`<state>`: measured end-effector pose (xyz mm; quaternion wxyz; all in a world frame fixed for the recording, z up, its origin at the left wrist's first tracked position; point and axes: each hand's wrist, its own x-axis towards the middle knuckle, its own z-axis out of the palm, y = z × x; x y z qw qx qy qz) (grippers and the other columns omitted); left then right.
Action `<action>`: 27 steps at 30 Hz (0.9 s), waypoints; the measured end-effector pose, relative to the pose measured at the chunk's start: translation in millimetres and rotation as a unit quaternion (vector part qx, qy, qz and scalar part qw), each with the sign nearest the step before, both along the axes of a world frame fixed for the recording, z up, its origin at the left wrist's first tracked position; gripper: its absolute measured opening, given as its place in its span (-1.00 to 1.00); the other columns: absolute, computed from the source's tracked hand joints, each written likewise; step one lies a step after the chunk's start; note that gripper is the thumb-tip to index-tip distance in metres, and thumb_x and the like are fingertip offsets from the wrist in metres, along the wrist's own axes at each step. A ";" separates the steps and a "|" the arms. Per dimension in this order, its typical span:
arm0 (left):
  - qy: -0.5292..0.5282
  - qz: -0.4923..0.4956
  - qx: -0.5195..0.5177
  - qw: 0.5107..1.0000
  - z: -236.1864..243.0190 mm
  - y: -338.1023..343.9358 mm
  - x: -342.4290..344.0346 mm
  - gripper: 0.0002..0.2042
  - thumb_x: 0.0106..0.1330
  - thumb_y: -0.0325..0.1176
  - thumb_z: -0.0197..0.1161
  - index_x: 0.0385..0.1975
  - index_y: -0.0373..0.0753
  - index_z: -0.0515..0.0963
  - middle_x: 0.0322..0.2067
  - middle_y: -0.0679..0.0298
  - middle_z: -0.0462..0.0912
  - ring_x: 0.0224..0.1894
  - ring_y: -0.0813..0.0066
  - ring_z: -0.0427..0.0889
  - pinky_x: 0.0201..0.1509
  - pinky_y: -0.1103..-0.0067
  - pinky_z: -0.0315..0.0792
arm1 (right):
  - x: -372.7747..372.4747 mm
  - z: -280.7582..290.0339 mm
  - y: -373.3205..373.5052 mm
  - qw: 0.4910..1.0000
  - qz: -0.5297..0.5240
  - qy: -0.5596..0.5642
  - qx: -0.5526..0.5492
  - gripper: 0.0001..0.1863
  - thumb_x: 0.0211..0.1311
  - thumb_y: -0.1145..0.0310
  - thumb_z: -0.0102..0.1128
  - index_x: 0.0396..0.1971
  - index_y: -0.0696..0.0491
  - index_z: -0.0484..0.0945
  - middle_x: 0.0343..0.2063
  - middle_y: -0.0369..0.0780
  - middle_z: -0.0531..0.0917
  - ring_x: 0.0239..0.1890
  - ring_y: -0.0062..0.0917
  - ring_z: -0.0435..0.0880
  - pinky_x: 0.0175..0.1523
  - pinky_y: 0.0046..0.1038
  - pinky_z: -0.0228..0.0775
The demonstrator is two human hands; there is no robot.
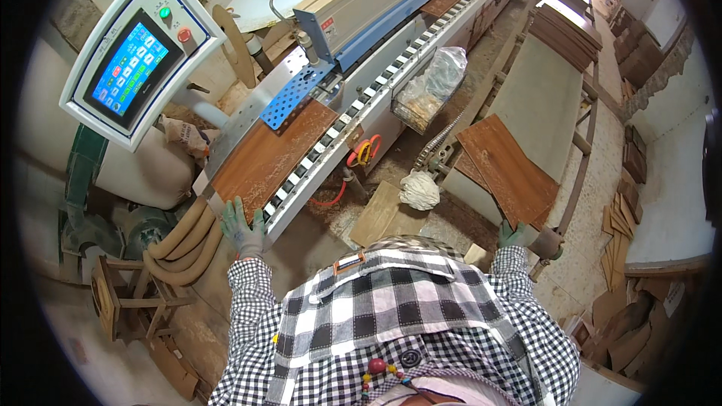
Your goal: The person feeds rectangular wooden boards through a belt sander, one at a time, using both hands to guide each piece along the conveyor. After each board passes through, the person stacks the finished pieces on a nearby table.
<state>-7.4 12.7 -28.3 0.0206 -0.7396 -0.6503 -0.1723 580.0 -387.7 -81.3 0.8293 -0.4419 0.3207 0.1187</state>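
Observation:
My left hand, in a grey-green glove, lies with fingers spread against the near end of a reddish-brown wood-grain board. That board rests on the infeed of a long machine, its far end under a blue perforated plate. Off to the right, my gloved right hand closes at the near corner of another brown board. This one lies skewed over a similar board on a roller conveyor; some of my fingers are hidden there.
A control panel with a lit screen stands at left. Red-and-yellow-handled scissors and a wire basket hang on the machine's side. White cloth lies between machine and conveyor. More boards are stacked farther along; ribbed hoses curl at lower left.

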 end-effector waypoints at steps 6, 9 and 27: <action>-0.008 0.019 -0.029 0.999 8.4 -6.7 2.7 -0.29 0.29 0.18 0.09 0.42 0.10 0.15 0.43 0.17 0.09 0.45 0.07 0.04 0.51 0.12 -0.20 | 10.5 -30.4 -11.8 0.996 -0.025 -0.004 0.091 -0.49 0.41 0.10 0.05 0.26 0.02 0.35 0.20 -0.15 0.48 0.25 -0.25 0.42 0.36 -0.25 0.23; -0.018 0.013 -0.031 0.999 15.4 -9.3 5.9 -0.28 0.28 0.19 0.09 0.42 0.10 0.15 0.43 0.16 0.09 0.45 0.06 0.04 0.51 0.12 -0.21 | 20.9 -60.7 -62.2 0.992 -0.027 -0.055 0.110 -0.53 0.40 0.10 0.05 0.20 0.02 0.41 0.16 -0.17 0.53 0.21 -0.28 0.47 0.31 -0.26 0.30; -0.083 -0.020 0.002 0.996 9.7 -19.8 -6.8 -0.30 0.28 0.10 0.18 0.40 0.07 0.18 0.40 0.16 0.16 0.45 0.13 0.05 0.50 0.13 -0.18 | -5.3 -27.9 17.1 0.995 -0.068 0.033 0.062 -0.31 0.37 -0.09 -0.10 0.32 0.10 0.25 0.35 -0.17 0.31 0.38 -0.36 0.26 0.42 -0.37 0.12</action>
